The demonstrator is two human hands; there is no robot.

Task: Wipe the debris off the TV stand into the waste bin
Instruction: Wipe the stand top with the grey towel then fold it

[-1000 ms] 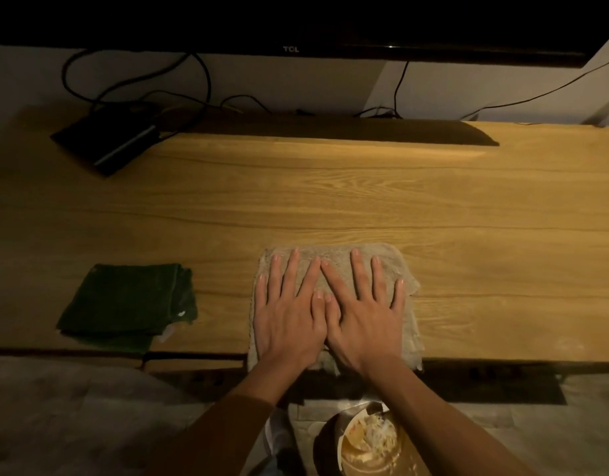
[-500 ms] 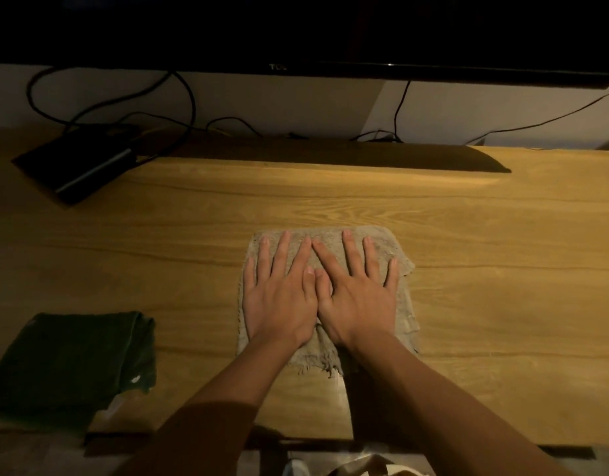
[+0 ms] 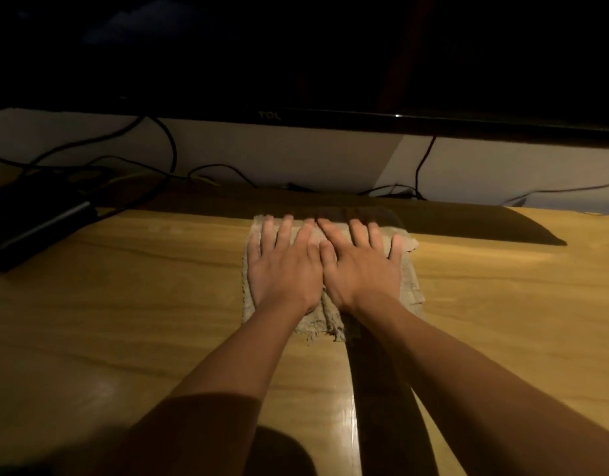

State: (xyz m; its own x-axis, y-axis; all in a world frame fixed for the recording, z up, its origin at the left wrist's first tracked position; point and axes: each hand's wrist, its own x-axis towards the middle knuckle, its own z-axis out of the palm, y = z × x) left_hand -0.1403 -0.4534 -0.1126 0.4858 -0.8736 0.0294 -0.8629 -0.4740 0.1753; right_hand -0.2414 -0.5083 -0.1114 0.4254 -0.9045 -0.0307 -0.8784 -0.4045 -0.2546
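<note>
One beige cloth [image 3: 407, 283], frayed along its near edge, lies flat at the back of the wooden worktop [image 3: 124, 304], its far edge in the TV's shadow. Fingertips blur there. The left hand [image 3: 284, 269] and right hand [image 3: 361, 271] press it, open-palmed, thumbs touching, gripping nothing.

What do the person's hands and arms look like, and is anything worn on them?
Both hands, the left hand and the right hand, are bare: no gloves, rings or watch show. The forearms are bare too. No sleeve is visible. The near part of the left arm lies in dark shadow.
</note>
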